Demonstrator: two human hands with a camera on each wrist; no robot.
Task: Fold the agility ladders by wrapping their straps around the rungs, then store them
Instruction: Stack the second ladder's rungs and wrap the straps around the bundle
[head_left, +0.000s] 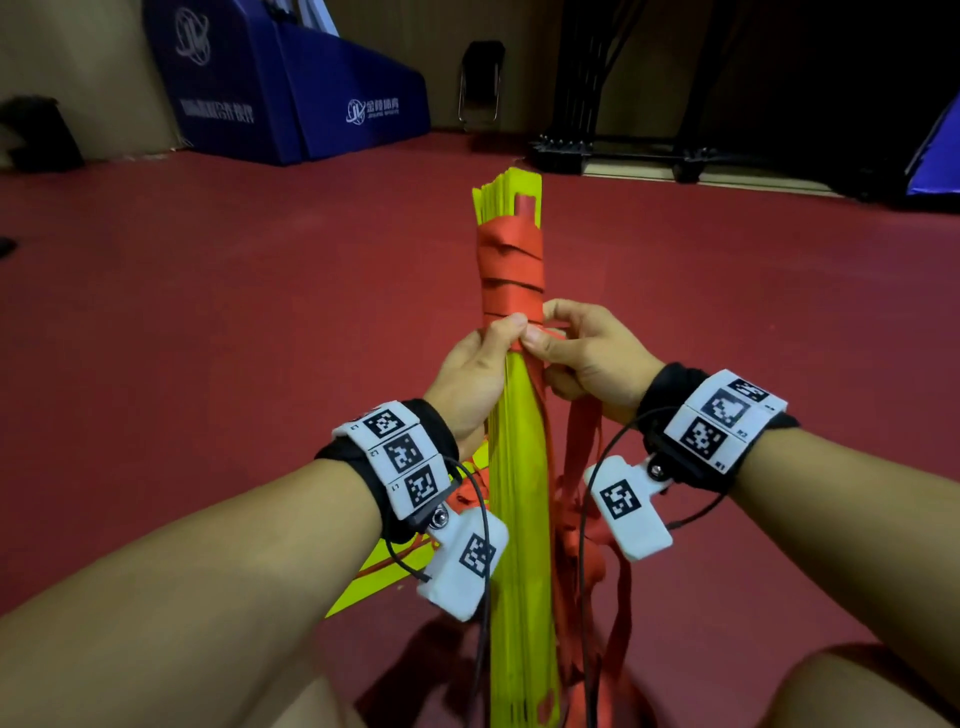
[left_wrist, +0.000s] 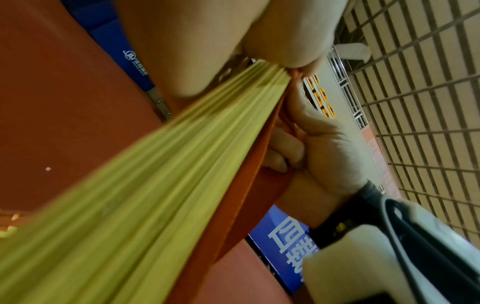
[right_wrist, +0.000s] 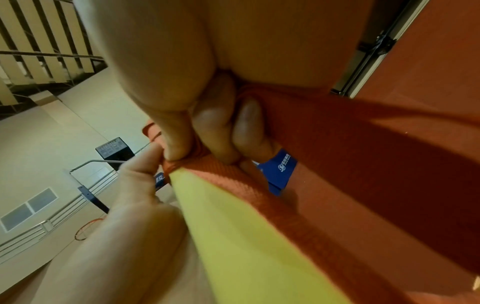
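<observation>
Rungs (head_left: 519, 467), one yellow stack too tight to count, stand upright between my two hands, far end bound in red strap (head_left: 511, 270). I see about six turns there, and several loose tails hanging beside my right wrist. My left hand (head_left: 478, 374) is curled round the stack, thumb pinning the lowest turn; my right hand (head_left: 587, 358) pinches the strap just beside it. If either pinch eases, I judge the coil will slacken and slide off. Loose tails could also snag my two wrist cables.
</observation>
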